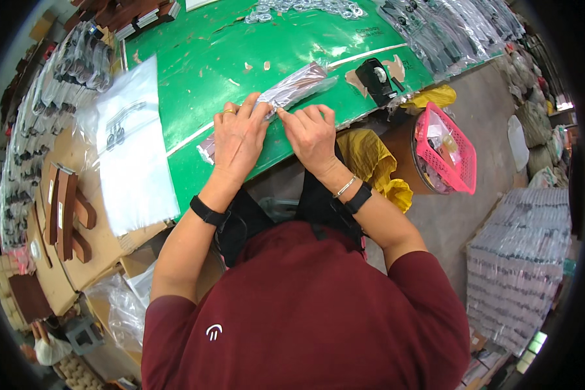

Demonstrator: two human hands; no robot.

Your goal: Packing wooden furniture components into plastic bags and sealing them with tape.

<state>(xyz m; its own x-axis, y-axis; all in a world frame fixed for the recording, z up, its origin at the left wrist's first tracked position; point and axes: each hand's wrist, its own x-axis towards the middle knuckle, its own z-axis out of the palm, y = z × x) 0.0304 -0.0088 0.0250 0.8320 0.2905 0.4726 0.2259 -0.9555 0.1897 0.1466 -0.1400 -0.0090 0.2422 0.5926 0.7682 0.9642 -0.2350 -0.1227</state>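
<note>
On a green tabletop (195,71), a long brown piece in a clear plastic bag (299,86) lies slantwise under my hands. My left hand (239,138) is curled over its middle, a ring on one finger, the fingertips pressing the plastic. Close beside it, my right hand (310,135) has thumb and forefinger pinched on the bag's near edge, the other fingers folded in. One end of the bag sticks out past my left wrist; the far end reaches beyond my right fingers. The part beneath my left hand is hidden.
A black tape dispenser (376,81) lies right of the bag. White plastic sleeves (133,156) are left, near brown wooden pieces (65,211). Clear rings (299,9) and bagged goods (445,32) are at the back. A pink basket (465,156) stands right, beyond yellow plastic (370,159).
</note>
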